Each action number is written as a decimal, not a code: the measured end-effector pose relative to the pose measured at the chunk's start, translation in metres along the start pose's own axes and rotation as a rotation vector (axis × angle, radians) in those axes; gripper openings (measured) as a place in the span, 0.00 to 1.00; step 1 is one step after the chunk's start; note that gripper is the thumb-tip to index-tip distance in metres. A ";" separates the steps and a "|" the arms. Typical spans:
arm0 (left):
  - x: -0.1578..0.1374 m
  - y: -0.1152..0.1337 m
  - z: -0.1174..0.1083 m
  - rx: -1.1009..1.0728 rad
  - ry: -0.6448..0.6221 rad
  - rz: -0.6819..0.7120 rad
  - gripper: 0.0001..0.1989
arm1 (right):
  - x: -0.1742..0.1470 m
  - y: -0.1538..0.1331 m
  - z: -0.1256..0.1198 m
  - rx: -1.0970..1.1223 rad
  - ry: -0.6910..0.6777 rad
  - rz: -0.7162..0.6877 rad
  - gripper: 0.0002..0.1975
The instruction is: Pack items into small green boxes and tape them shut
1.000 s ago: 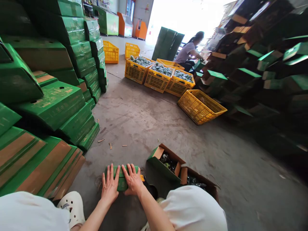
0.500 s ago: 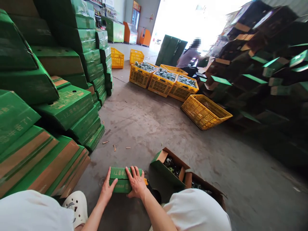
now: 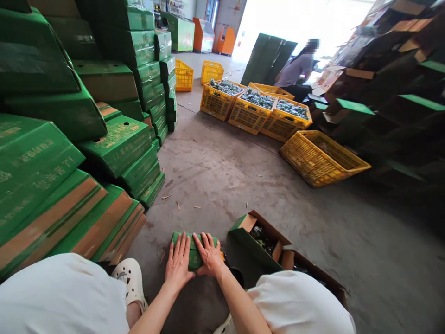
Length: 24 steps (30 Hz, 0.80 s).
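Note:
Down on the floor between my knees is a small green cardboard box (image 3: 195,260) with pale lettering. My left hand (image 3: 179,260) lies on its left part, fingers stretched out together over the top. On the right part rests my right hand (image 3: 209,256), its fingers spread across the lid and touching it. Much of the box is covered by both hands. An orange and black object (image 3: 238,277) shows just right of my right hand, partly hidden by my forearm; its kind I cannot make out.
An open green carton (image 3: 248,243) with dark wrapped contents lies to the right, another beside it. Stacked green boxes (image 3: 139,153) rise on the left. Yellow crates (image 3: 251,118) filled with wrapped bundles stand ahead, near a tilted yellow crate (image 3: 321,160) and a seated person (image 3: 295,69).
My left hand has moved from the box's left edge onto its top, closer to my right hand. My right hand stays on the lid. The whole view has shifted slightly.

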<state>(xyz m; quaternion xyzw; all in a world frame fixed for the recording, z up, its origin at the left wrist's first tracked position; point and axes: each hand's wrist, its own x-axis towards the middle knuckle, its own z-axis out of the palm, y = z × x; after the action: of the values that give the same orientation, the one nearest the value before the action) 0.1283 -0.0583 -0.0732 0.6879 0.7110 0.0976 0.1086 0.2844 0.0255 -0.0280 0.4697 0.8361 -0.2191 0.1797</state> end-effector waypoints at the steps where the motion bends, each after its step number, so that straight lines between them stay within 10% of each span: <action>1: 0.000 0.002 0.002 0.037 -0.024 0.032 0.67 | 0.000 0.000 0.000 -0.003 0.004 -0.002 0.75; 24: 0.008 0.012 0.038 0.147 0.290 0.006 0.46 | -0.003 -0.007 0.004 -0.042 0.148 -0.027 0.68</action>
<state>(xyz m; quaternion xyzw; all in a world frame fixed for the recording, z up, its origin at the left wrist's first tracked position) 0.1502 -0.0498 -0.1064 0.6748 0.7223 0.1439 -0.0462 0.2800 0.0178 -0.0279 0.4695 0.8578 -0.1686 0.1243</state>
